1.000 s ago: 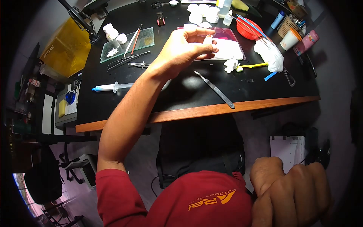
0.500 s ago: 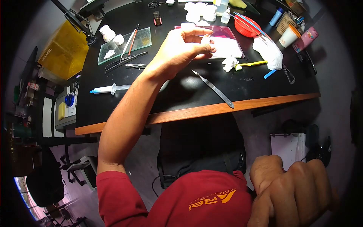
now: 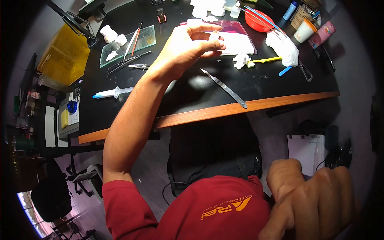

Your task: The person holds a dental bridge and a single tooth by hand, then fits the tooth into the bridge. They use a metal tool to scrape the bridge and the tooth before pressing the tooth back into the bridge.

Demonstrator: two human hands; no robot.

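Note:
My left hand (image 3: 192,44) is over the black desk, near the pink plate (image 3: 242,32) with white paper (image 3: 236,44). Its thumb and fingers pinch a small whitish piece (image 3: 216,36), too small to name. Below the hand lies a metal scalpel (image 3: 225,89), its handle end over the wooden edge. Close to my body at the lower right, my right hand (image 3: 312,200) is curled with knuckles toward the camera; its fingertips are hidden. A yellow toothbrush (image 3: 266,60) rests beside crumpled white tissue (image 3: 241,60).
At the left are a glass slab (image 3: 150,37) with tools, tweezers (image 3: 128,63) and a syringe (image 3: 108,93). A red bowl (image 3: 258,22), a white cup (image 3: 305,32) and a pink bottle (image 3: 323,35) stand at the back right. The wooden edge (image 3: 208,113) runs along the front.
The view has shifted slightly, so the desk items sit a little higher in the frame. My left hand keeps its pinch, and my right hand stays curled.

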